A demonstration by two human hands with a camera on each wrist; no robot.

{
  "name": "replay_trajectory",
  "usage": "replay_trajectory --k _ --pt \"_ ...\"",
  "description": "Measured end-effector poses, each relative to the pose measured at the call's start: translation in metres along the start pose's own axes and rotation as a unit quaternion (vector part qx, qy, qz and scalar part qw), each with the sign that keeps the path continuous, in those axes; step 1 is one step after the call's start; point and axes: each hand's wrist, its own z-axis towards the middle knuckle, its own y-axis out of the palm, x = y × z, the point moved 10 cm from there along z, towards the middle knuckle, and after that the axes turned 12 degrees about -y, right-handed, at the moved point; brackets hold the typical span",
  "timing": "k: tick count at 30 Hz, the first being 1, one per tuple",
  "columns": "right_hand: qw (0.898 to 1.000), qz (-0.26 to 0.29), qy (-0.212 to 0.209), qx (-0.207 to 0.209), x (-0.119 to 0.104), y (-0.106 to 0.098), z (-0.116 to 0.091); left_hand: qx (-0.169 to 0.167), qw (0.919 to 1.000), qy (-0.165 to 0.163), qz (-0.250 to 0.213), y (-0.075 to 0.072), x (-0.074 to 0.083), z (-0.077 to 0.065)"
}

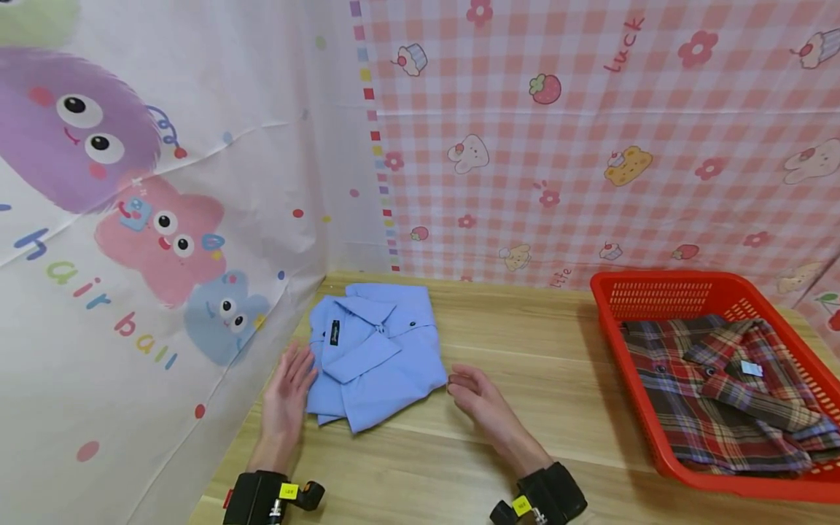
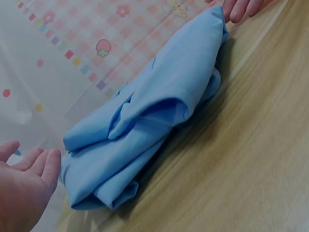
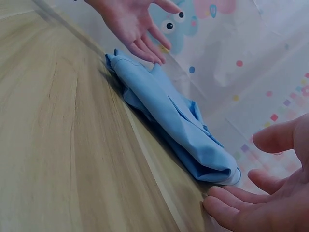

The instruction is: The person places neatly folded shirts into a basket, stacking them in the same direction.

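Observation:
A folded light-blue shirt [image 1: 407, 350] lies on the wooden table, collar up, with a black label inside the neck. My left hand [image 1: 284, 397] is at its left edge, fingers extended; in the left wrist view the fingertips are close to the cloth, and I cannot tell whether they touch. Off the shirt's right corner is my right hand [image 1: 485, 408], its fingers loosely bent and nothing held. The right wrist view shows the right hand's fingers [image 3: 231, 198] low by the tabletop, near the end of the folded shirt [image 3: 169, 116].
At the right stands a red plastic basket [image 1: 630, 408] with a folded plaid shirt [image 1: 735, 408] in it. A patterned cloth [image 1: 499, 197] hangs behind the wooden table [image 1: 525, 328], and a white printed cloth [image 1: 275, 248] borders its left side.

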Motion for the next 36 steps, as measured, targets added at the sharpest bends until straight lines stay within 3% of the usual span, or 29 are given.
replay_trajectory --k 17,36 --pt "1.0 0.029 0.002 0.001 0.004 0.017 0.007 0.054 0.9968 -0.051 0.029 -0.022 -0.012 0.0" --pt "0.998 0.063 -0.004 0.013 0.01 0.027 0.02 0.088 0.9921 -0.088 -0.018 -0.023 -0.029 0.01"
